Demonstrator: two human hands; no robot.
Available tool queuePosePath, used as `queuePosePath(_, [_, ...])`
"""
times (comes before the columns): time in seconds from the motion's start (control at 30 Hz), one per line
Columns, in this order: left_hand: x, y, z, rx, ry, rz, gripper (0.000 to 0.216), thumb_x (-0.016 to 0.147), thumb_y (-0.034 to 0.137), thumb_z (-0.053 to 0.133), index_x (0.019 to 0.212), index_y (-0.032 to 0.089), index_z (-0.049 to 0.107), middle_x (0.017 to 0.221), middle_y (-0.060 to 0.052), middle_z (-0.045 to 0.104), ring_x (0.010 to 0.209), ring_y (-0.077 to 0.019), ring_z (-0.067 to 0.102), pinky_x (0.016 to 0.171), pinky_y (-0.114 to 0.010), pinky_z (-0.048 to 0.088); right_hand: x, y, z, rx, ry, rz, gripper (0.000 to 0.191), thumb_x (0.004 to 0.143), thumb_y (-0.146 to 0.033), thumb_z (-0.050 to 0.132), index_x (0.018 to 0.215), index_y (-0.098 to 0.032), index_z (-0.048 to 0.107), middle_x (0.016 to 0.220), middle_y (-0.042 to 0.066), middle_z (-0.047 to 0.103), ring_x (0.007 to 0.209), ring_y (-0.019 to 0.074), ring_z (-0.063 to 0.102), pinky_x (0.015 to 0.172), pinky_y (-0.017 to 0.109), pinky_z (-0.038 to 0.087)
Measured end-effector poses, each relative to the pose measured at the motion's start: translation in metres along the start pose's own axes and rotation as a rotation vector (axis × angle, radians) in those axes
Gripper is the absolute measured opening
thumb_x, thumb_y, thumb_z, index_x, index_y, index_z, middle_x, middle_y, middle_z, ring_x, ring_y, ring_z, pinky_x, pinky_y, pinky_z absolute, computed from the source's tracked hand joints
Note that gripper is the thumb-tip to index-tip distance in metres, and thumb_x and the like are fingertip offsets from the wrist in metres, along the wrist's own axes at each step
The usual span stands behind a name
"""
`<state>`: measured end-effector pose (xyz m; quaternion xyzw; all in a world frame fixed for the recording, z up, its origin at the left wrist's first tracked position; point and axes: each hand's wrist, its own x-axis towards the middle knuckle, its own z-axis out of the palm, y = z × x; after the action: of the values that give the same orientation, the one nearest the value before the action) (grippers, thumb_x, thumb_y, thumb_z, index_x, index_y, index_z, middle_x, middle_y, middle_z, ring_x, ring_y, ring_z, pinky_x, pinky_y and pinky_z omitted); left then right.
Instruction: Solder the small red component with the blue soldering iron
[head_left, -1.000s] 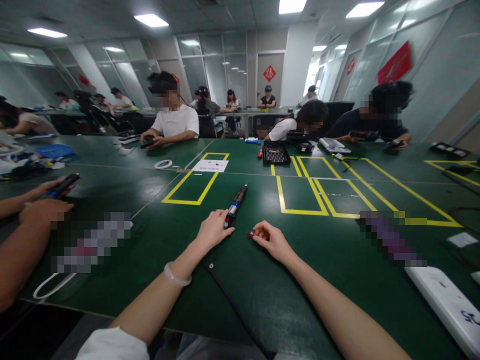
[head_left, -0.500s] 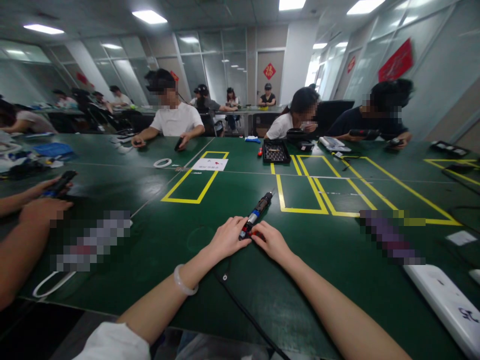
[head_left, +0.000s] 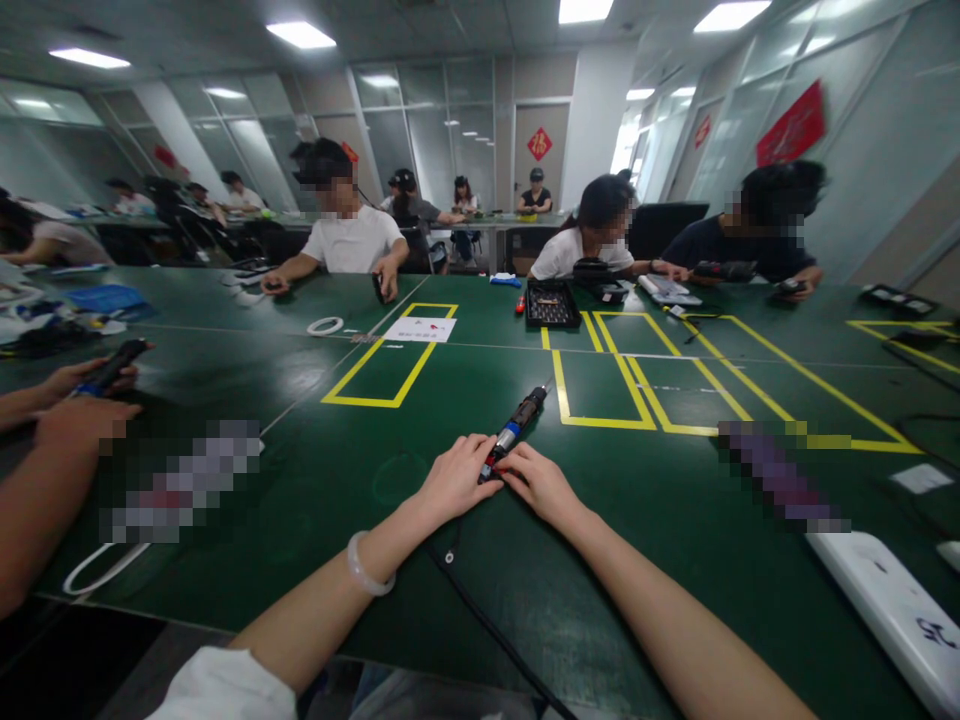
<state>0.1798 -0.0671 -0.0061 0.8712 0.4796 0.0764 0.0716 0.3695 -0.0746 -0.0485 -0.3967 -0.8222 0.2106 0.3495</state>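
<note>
An electric screwdriver (head_left: pixel 517 422) with a dark body, a silver and blue middle and a thin bit lies slanted on the green table, its bit pointing away to the upper right. My left hand (head_left: pixel 457 477) is closed around its near end from the left. From the other side, the fingers of my right hand (head_left: pixel 541 482) are bent and pressed to the same end, by a red part. That end is partly covered by my fingers. A black cord (head_left: pixel 487 618) with a small ring runs below my hands towards the table's front edge.
Yellow tape outlines (head_left: pixel 609 421) mark the table. Beyond them sits a black tray (head_left: pixel 553 304) of small parts. A white power strip (head_left: pixel 892 600) lies at right, a white sheet (head_left: pixel 420 329) ahead. At left, a neighbour's hands (head_left: pixel 82 420) hold a dark tool. Other people sit opposite.
My right fingers have shifted slightly up and left along the screwdriver's near end. Opposite, one person has stretched an arm to the right, and another has tilted a dark object upright.
</note>
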Motion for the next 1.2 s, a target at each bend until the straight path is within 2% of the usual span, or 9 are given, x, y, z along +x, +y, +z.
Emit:
queuePosePath(0.4, [-0.0002, 0.0069, 0.0048, 0.102, 0.037, 0.009, 0.062, 0.085, 0.039, 0.056, 0.141, 0.025, 0.031, 0.130, -0.009, 0.046, 0.113, -0.0247, 0.045, 0.091, -0.036, 0.045, 0.0055, 0.0026, 0.0043, 0.041, 0.017, -0.033, 0.015, 0.091, -0.017, 0.052, 0.092, -0.020, 0.067, 0.100, 0.007, 0.060, 0.095, 0.0184, 0.060, 0.085, 0.030, 0.048])
queuePosePath(0.57, [-0.0004, 0.0056, 0.0046, 0.095, 0.030, 0.007, 0.061, 0.086, 0.042, 0.053, 0.140, 0.025, 0.032, 0.129, -0.009, 0.047, 0.112, -0.0247, 0.046, 0.090, -0.036, 0.045, 0.0067, 0.0040, 0.0011, 0.069, -0.035, -0.038, 0.016, 0.087, -0.014, 0.058, 0.097, -0.020, 0.068, 0.105, 0.007, 0.060, 0.099, 0.0194, 0.060, 0.087, 0.032, 0.049])
queuePosePath(0.9, [0.0009, 0.0056, 0.0002, 0.096, 0.008, 0.011, 0.059, 0.086, 0.042, 0.052, 0.139, 0.025, 0.033, 0.129, -0.009, 0.048, 0.111, -0.0244, 0.046, 0.093, -0.036, 0.043, 0.0080, 0.0032, -0.0006, 0.034, -0.051, -0.076, 0.019, 0.090, -0.015, 0.052, 0.101, -0.021, 0.067, 0.111, 0.009, 0.060, 0.106, 0.0208, 0.059, 0.090, 0.033, 0.048])
queuePosePath(1.03, [0.0009, 0.0052, 0.0040, 0.120, 0.046, 0.027, 0.059, 0.087, 0.043, 0.051, 0.140, 0.022, 0.033, 0.126, -0.010, 0.049, 0.110, -0.0250, 0.047, 0.091, -0.036, 0.044, 0.0076, 0.0027, 0.0002, 0.048, -0.023, -0.043, 0.015, 0.090, -0.016, 0.052, 0.098, -0.020, 0.064, 0.105, 0.008, 0.061, 0.098, 0.0193, 0.060, 0.085, 0.031, 0.049])
queuePosePath(1.2, [0.0014, 0.0044, 0.0099, 0.093, 0.078, 0.002, 0.057, 0.089, 0.043, 0.047, 0.142, 0.024, 0.032, 0.125, -0.010, 0.048, 0.111, -0.0242, 0.047, 0.092, -0.036, 0.044, 0.0076, -0.0001, 0.0010, 0.080, 0.026, -0.011, 0.009, 0.089, -0.016, 0.054, 0.085, -0.019, 0.062, 0.092, 0.005, 0.059, 0.085, 0.0170, 0.058, 0.077, 0.028, 0.047])
